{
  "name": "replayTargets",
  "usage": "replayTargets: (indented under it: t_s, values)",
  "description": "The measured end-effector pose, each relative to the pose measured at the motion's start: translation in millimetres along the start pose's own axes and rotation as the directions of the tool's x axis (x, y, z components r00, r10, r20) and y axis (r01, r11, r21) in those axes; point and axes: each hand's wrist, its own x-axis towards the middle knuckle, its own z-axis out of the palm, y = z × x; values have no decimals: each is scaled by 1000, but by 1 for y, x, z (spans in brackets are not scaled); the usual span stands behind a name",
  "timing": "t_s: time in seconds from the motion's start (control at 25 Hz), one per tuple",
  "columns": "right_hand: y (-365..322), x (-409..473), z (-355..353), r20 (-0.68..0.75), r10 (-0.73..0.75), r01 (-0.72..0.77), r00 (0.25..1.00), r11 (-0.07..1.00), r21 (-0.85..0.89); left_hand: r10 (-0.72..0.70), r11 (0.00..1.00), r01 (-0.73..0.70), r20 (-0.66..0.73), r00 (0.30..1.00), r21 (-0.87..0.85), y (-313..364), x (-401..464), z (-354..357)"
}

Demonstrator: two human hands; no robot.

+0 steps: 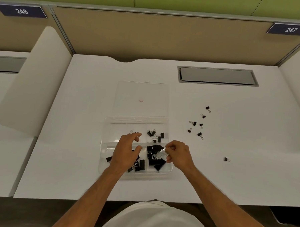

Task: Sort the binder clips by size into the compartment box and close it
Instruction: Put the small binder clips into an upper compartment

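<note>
Over the compartment box point(168, 169), right hand point(178, 154) pinches a clip handle point(163, 149).

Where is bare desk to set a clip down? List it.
Bare desk lies left of the compartment box, and in front of it up to the near edge. Right of the box, loose clips crowd the surface. Both hands, left and right, fill the box.

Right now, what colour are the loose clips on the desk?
Black bodies with silver wire handles; loose clips show best in the head view.
</note>
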Motion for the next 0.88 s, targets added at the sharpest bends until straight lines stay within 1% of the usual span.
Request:
replayTargets:
  t_s: [0.04,0.12,0.16,0.2,0.28,0.4,0.48,0.64,0.72,0.8,0.88]
  values:
    - [3,1,5,38,-25,30,999,993,-116,-3,1000,3,6,1000,2,0,-1,2]
    - [8,0,9,91,-97,125,991,908,-400,-3,1000,3,9,1000,9,1,-2,4]
    - [9,0,7,99,-124,156,987,872,-463,-6,1000,6,7,1000,13,2,-2,6]
    - [11,-1,3,100,-147,177,984,863,-473,-11,1000,11,2,1000,15,2,-2,7]
    - [14,-2,-6,77,-187,202,979,878,-434,-25,1000,24,5,1000,12,6,-3,10]
    - [20,-1,-23,-20,-228,208,973,916,-344,-20,1000,20,31,999,-3,15,-1,21]
    - [28,5,-37,-84,-231,196,969,932,-304,-7,999,8,43,999,-32,23,3,31]
    - [53,28,-77,-156,-150,95,976,946,-311,28,999,-24,89,996,-40,49,22,57]
    - [63,41,-99,-195,-116,48,974,946,-321,66,997,-63,97,993,-38,64,32,68]
    - [66,57,-119,-236,-67,-13,969,947,-321,52,998,-48,97,994,-37,80,42,76]
    - [69,72,-135,-240,8,-86,971,944,-317,24,999,-20,93,995,-45,93,47,84]
